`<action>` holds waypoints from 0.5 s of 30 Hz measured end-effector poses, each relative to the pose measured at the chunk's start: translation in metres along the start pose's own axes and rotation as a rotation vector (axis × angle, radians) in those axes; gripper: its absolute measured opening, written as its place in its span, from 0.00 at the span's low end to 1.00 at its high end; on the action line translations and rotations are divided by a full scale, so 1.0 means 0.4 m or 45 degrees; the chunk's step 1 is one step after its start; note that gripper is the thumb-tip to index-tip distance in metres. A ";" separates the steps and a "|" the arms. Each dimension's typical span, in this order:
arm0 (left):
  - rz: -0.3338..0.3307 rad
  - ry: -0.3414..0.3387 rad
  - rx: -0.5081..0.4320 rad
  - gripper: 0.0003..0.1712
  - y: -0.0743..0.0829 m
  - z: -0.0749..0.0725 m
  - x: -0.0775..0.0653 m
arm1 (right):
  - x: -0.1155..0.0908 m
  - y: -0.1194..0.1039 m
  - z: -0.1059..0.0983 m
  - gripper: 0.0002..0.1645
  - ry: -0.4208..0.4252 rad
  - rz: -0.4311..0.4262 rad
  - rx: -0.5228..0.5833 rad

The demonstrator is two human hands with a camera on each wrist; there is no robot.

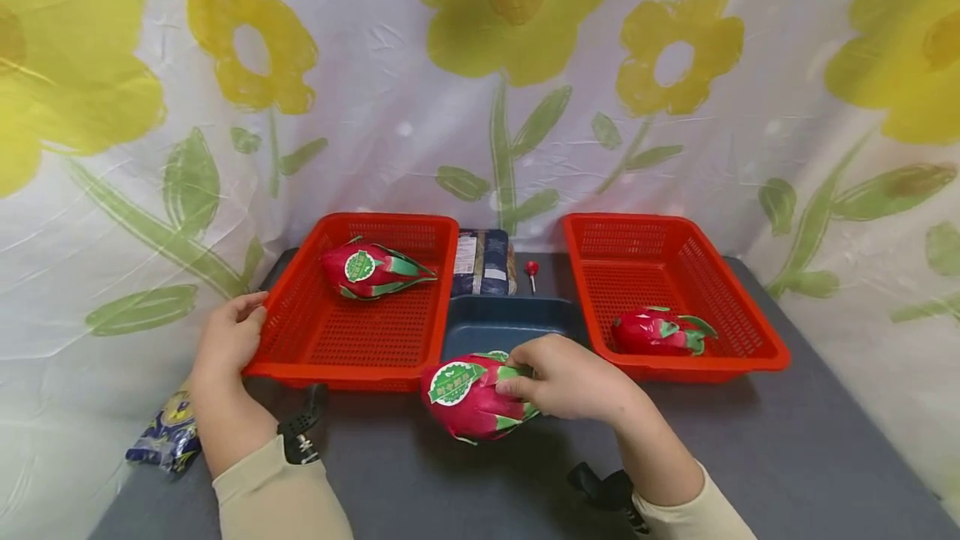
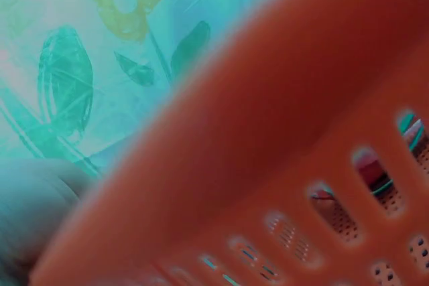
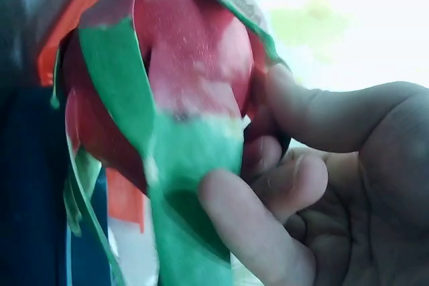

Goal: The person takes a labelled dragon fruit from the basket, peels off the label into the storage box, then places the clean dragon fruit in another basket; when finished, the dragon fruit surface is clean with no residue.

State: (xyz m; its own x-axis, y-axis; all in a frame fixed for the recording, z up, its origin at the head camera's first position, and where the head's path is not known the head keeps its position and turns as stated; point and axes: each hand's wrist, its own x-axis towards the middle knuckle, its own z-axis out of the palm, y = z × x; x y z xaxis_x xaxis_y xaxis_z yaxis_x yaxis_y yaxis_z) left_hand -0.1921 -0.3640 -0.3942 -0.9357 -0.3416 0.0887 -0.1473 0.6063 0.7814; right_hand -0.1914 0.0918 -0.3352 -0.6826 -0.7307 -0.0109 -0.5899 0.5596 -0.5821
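My right hand (image 1: 573, 382) grips a pink dragon fruit (image 1: 472, 407) by its green-scaled end, above the grey table and in front of the blue tray (image 1: 510, 323). A round green and white sticker faces up on this fruit. In the right wrist view, thumb and fingers (image 3: 248, 219) press on its green scales. At the left red basket (image 1: 337, 372), my left hand (image 1: 228, 336) holds the outer side rim with bent fingers. A second stickered dragon fruit (image 1: 371, 272) lies inside that basket. The left wrist view is mostly the blurred basket rim (image 2: 221, 132).
The right red basket (image 1: 750, 352) contains another dragon fruit (image 1: 648, 332). Behind the tray are a dark blue package (image 1: 487, 261) and a red lollipop (image 1: 532, 268). A blue snack bag (image 1: 168, 436) lies by my left forearm. A flowered curtain (image 1: 375, 132) closes off the back.
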 end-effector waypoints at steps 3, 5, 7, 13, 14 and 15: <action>-0.002 -0.040 0.026 0.28 0.007 -0.005 -0.010 | 0.005 0.003 0.012 0.11 -0.115 0.004 0.082; -0.021 -0.076 0.020 0.29 0.015 -0.009 -0.017 | 0.007 0.004 0.018 0.10 -0.172 0.008 0.098; -0.045 -0.105 0.009 0.30 0.026 -0.013 -0.022 | 0.013 0.006 0.026 0.12 -0.202 0.019 0.076; -0.045 -0.130 -0.031 0.31 0.042 -0.015 -0.014 | 0.039 0.028 0.047 0.14 -0.177 0.131 -0.034; -0.037 -0.133 -0.023 0.32 0.045 -0.017 -0.012 | 0.040 0.032 0.046 0.15 -0.173 0.158 -0.040; -0.032 -0.134 -0.020 0.33 0.050 -0.020 -0.014 | 0.040 0.036 0.043 0.15 -0.172 0.185 -0.051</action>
State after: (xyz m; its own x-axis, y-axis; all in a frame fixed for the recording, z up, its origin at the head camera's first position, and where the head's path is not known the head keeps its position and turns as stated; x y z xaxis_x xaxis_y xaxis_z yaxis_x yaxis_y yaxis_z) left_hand -0.1874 -0.3559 -0.3742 -0.9604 -0.2787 0.0037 -0.1671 0.5865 0.7925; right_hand -0.2034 0.0815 -0.3578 -0.6996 -0.6851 -0.2030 -0.5077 0.6764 -0.5335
